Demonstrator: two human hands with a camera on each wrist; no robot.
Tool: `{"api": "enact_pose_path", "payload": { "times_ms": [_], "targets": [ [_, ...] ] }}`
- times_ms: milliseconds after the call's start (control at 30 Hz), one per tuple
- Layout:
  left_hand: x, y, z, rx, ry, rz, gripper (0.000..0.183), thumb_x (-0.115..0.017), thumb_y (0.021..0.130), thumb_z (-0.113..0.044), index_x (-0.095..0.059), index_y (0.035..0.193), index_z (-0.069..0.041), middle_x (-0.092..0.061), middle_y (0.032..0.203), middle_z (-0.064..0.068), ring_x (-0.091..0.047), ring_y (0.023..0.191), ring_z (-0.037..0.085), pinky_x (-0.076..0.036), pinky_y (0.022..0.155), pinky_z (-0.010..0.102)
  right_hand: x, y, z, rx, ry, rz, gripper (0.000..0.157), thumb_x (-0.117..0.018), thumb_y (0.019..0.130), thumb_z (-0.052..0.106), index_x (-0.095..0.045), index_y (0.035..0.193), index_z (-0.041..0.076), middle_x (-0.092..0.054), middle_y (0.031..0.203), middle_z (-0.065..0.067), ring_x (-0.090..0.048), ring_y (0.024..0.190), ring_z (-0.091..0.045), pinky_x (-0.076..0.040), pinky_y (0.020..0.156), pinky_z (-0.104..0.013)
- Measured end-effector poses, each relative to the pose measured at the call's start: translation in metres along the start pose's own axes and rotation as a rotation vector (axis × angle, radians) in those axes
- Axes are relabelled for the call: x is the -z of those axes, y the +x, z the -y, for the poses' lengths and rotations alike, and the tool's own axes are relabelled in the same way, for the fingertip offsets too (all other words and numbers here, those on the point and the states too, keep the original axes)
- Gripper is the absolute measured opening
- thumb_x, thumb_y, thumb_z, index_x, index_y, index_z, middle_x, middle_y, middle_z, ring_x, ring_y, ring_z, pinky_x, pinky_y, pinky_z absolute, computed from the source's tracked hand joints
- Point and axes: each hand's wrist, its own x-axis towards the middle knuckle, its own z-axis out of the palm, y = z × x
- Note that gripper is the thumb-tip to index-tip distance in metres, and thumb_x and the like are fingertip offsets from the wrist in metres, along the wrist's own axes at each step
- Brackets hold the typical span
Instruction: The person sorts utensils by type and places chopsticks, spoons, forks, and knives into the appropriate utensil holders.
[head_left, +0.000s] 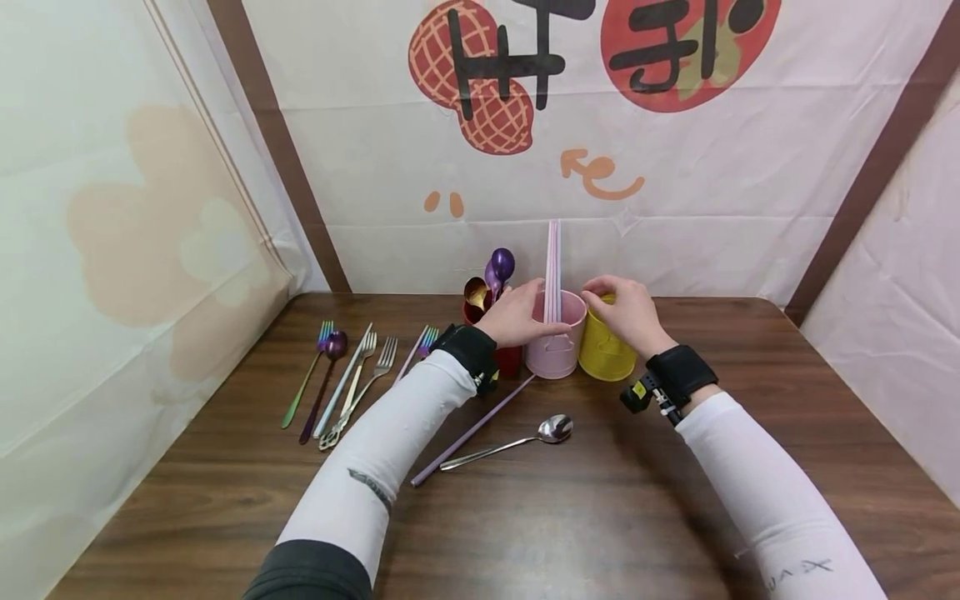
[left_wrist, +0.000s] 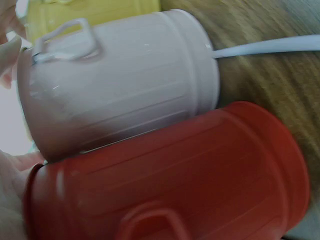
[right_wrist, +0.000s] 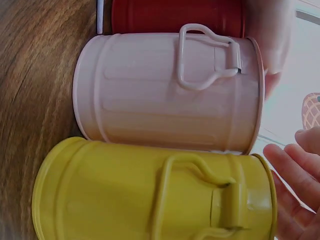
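Note:
Three small metal buckets with front handles stand in a row: red (left_wrist: 170,175), pink (head_left: 553,354) and yellow (head_left: 606,350). Several pastel chopsticks (head_left: 553,258) stand upright in the pink bucket. At its rim is my left hand (head_left: 516,317), thumb stretched across the front and fingers spread towards the chopsticks. My right hand (head_left: 628,312) is at the rim of the yellow bucket; the right wrist view shows its fingers (right_wrist: 295,165) loosely extended beside that rim. Purple and gold spoons (head_left: 502,264) stick up from the red bucket, partly hidden by my left hand.
A lilac chopstick (head_left: 472,431) and a silver spoon (head_left: 555,428) lie before the buckets. To the left, forks (head_left: 386,354), a purple spoon (head_left: 336,344) and more chopsticks (head_left: 343,379) lie on the wooden table (head_left: 600,525). A printed cloth (head_left: 360,167) hangs behind.

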Motion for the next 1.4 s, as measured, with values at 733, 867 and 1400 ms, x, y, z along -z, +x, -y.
{"api": "enact_pose_path", "payload": {
  "times_ms": [733,867,1400],
  "targets": [
    [0.009,-0.112,0.035,-0.128,0.091,0.320,0.015,-0.071,0.090,-0.024,-0.065,0.080,-0.014,-0.057,0.066,-0.007,-0.052,0.059,0.008,-0.044,0.055,0.025,-0.020,-0.005,-0.009,0.055,-0.221,0.223,0.087,-0.063,0.085,0.061,-0.036,0.146,0.006,-0.046,0.142,-0.018,-0.041,0.130,-0.034,-0.038,0.102,-0.053],
    [-0.001,-0.123,0.036,-0.052,0.216,0.422,0.024,-0.073,0.087,-0.025,-0.059,0.071,-0.013,-0.053,0.057,-0.006,-0.049,0.050,0.008,-0.040,0.050,0.024,-0.021,-0.006,-0.009,0.047,-0.225,0.217,0.086,-0.063,0.085,0.062,-0.037,0.145,0.006,-0.047,0.141,-0.017,-0.041,0.130,-0.034,-0.039,0.101,-0.054],
    [-0.011,-0.127,0.038,0.004,0.207,0.423,0.021,-0.070,0.081,-0.009,-0.056,0.064,-0.011,-0.053,0.050,-0.004,-0.050,0.039,0.008,-0.043,0.040,0.023,-0.020,-0.006,-0.010,0.037,-0.219,0.230,0.088,-0.060,0.085,0.065,-0.035,0.147,0.007,-0.046,0.143,-0.018,-0.040,0.131,-0.035,-0.037,0.102,-0.055]
  ]
}}
